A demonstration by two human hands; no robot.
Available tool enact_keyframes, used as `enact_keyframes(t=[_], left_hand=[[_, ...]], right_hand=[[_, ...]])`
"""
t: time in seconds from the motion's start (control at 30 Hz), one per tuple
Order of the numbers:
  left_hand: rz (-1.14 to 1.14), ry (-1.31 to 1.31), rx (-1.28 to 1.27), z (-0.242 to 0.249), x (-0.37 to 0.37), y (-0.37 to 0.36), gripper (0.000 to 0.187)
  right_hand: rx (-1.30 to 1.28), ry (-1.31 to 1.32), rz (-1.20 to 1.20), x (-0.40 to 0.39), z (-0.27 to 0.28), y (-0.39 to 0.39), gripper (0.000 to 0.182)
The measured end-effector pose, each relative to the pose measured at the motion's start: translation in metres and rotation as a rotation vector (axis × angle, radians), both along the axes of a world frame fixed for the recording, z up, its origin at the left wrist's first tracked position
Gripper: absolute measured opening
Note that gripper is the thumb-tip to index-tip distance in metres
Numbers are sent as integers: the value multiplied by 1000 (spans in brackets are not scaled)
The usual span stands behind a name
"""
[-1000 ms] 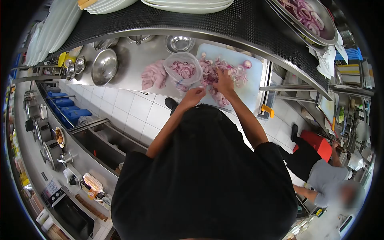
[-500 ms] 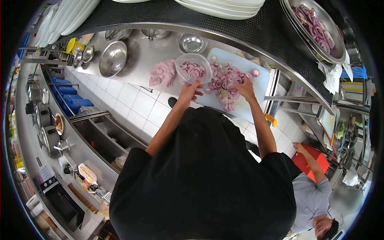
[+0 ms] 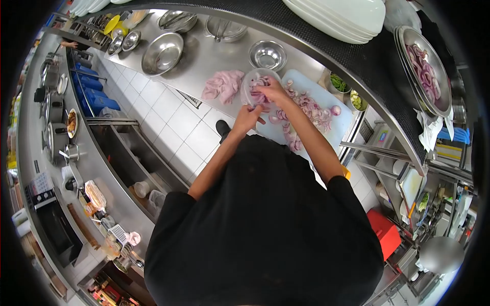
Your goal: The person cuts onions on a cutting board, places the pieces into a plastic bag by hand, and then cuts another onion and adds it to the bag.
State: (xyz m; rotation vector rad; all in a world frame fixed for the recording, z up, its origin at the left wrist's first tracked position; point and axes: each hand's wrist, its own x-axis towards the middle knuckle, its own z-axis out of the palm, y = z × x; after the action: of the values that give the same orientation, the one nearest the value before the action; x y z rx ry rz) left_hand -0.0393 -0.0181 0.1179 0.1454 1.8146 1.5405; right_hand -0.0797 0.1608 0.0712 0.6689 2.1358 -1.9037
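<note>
A clear plastic tub [image 3: 247, 91] with sliced red onion in it sits at the left edge of the blue cutting board [image 3: 332, 102]. My left hand [image 3: 248, 117] grips the tub's near rim, its lower fingers partly spread. Over the tub's opening is my right hand [image 3: 275, 93], fingers bent down onto onion slices [image 3: 259, 82]; how many slices they hold is hidden. More cut red onion [image 3: 311, 109] lies loose across the board, and a larger onion piece [image 3: 336, 110] rests towards its right side.
Left of the tub lies a crumpled pink cloth [image 3: 223, 86]. Behind it stand a small steel bowl [image 3: 268, 55] and a larger one [image 3: 162, 53]. Overhead, a black shelf [image 3: 245, 19] carries stacked white plates [image 3: 339, 18] and a steel bowl of onion rings [image 3: 426, 76].
My right hand has moved left from the onion pile on the board to above the tub. My left hand stays at the tub. The co-worker at lower right has left view.
</note>
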Motion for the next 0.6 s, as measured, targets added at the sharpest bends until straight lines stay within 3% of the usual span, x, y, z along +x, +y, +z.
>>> enact_keyframes(t=[0.07,0.1,0.2,0.23,0.33,0.43,0.53,0.6], left_hand=[[1,44,-54,2,-2,-2,41],[-14,56,-93,6,-5,-2,41],[-59,71,-32,6,-4,-1,45],[-85,62,-4,5,-5,1,46],[-260,-16,-100,2,-12,5,55],[-390,-96,-167,-5,-11,7,73],[-481,58,-223,-13,0,7,77],[-526,80,-256,-50,2,8,83]], right_hand=[[289,94,261,-11,-23,1,79],[584,198,320,-6,-14,-2,62],[1099,372,334,12,0,-7,60],[1061,164,379,11,24,-12,55],[1121,89,459,-2,-2,-9,50],[913,468,205,27,4,-5,43],[596,670,-101,65,37,9,36],[644,683,-271,96,33,30,36]])
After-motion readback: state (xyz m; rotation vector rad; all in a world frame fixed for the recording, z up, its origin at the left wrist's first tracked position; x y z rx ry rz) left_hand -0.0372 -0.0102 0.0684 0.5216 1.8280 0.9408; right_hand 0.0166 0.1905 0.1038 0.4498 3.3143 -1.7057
